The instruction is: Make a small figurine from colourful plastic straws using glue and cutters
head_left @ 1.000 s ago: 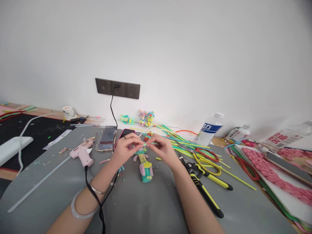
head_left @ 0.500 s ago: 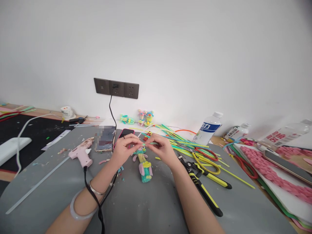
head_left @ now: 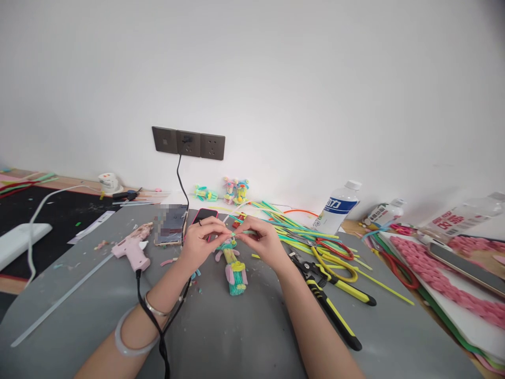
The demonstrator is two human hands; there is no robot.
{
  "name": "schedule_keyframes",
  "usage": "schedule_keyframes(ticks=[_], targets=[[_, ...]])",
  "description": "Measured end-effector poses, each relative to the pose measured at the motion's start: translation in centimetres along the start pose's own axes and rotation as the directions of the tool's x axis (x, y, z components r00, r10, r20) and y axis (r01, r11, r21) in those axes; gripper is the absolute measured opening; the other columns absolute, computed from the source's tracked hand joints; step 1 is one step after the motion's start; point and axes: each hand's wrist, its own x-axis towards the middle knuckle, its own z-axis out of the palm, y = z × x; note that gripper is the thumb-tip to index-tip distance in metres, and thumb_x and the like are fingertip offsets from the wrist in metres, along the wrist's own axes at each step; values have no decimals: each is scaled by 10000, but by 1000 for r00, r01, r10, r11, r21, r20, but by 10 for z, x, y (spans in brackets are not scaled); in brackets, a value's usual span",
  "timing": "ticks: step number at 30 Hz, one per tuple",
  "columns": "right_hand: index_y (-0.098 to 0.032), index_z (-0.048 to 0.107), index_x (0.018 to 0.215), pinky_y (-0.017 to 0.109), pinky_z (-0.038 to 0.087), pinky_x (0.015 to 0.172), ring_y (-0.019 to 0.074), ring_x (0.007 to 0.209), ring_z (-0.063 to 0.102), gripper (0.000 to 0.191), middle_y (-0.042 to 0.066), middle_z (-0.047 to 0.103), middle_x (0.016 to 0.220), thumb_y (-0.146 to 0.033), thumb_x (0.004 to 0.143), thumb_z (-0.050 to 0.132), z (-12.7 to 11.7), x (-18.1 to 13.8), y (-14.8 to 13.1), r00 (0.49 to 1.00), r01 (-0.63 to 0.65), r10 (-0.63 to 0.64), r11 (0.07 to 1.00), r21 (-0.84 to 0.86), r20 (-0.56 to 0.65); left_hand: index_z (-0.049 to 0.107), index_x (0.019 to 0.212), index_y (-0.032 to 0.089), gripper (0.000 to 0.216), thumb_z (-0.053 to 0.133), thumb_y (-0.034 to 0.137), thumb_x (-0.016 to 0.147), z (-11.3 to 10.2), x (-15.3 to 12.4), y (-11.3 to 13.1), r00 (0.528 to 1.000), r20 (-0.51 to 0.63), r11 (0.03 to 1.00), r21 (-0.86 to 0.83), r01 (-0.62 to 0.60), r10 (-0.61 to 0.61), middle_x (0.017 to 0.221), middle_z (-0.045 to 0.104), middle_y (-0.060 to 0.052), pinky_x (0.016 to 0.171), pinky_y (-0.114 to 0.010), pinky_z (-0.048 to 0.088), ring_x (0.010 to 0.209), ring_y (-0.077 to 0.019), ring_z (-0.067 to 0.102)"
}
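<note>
Tabletop [head_left: 252, 342]: grey, spread before you.
Glue gun [head_left: 132, 250]: lying at your left (pink, corded).
Left hand [head_left: 203, 239]: your grip pinches a small green strip [head_left: 233, 234].
Small figure [head_left: 236, 278]: lying on the tabletop, just below the strip in your view.
Right hand [head_left: 261, 239]: your grip pinches that strip too.
Pliers [head_left: 321, 299]: lying at your right, handles spread.

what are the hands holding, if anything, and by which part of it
A small pale-green piece: the left hand pinches its left side, the right hand its right side. Whether those are its ends is hidden.
</note>
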Motion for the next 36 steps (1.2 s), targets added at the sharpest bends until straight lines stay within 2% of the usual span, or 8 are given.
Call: schedule_keyframes(ticks=[6, 13, 18, 23, 27, 32, 36], targets=[[-206, 709, 844, 260, 399, 579, 166, 729, 547, 174, 41, 629, 812, -375, 877, 687, -1, 0, -1, 998, -58, 57, 995, 84, 13, 760, 790, 183, 126, 713, 283, 850, -1, 1, -1, 1000, -2, 1000, -13, 1, -1, 798, 703, -63, 604, -259, 544, 694, -158, 662], [-198, 706, 844, 278, 394, 623, 164, 717, 521, 236, 33, 603, 785, -413, 913, 640, -13, 0, -5, 992, -81, 75, 995, 55, 100, 768, 820, 188, 72, 713, 226, 850, -1, 0, -1, 997, 59, 999, -16, -39, 40, 816, 713, -59, 623, -237, 531, 725, -146, 660], [-200, 707, 852, 300, 432, 686, 178, 768, 564, 223, 41, 622, 809, -412, 901, 661, -14, 0, -4, 993, -79, 70, 992, 97, 100, 774, 823, 186, 64, 726, 225, 840, 2, 0, 0, 998, 48, 993, -112, -25, 31, 795, 698, -59, 605, -230, 531, 740, -151, 660], [-210, 721, 874, 288, 414, 646, 172, 748, 543, 187, 32, 600, 794, -385, 903, 663, -13, 0, -2, 995, -59, 53, 996, 72, 80, 772, 824, 189, 67, 755, 254, 815, 3, 0, -1, 999, 19, 987, -158, 32, -29, 800, 678, -54, 595, -241, 533, 731, -154, 652], [-209, 715, 870, 300, 434, 686, 181, 785, 567, 190, 42, 620, 822, -377, 919, 643, -14, 0, -2, 994, -58, 52, 996, 62, 92, 759, 812, 180, 117, 731, 290, 839, 2, 2, 0, 995, 78, 982, -172, 78, -66, 802, 669, -61, 609, -251, 539, 746, -163, 656], [-203, 703, 855, 296, 437, 685, 177, 775, 569, 208, 38, 615, 816, -390, 920, 639, -15, 0, -4, 992, -73, 66, 995, 62, 105, 768, 812, 183, 82, 727, 249, 842, 0, 3, 1, 996, 93, 991, -133, 23, -11, 785, 686, -58, 616, -246, 530, 736, -156, 654], [-205, 698, 848, 298, 442, 686, 180, 783, 573, 231, 41, 617, 817, -418, 915, 639, -15, -1, -4, 994, -70, 65, 996, 61, 92, 762, 812, 181, 109, 720, 274, 848, 1, 2, 1, 996, 79, 988, -149, 47, -36, 796, 681, -64, 600, -241, 530, 741, -159, 657]])
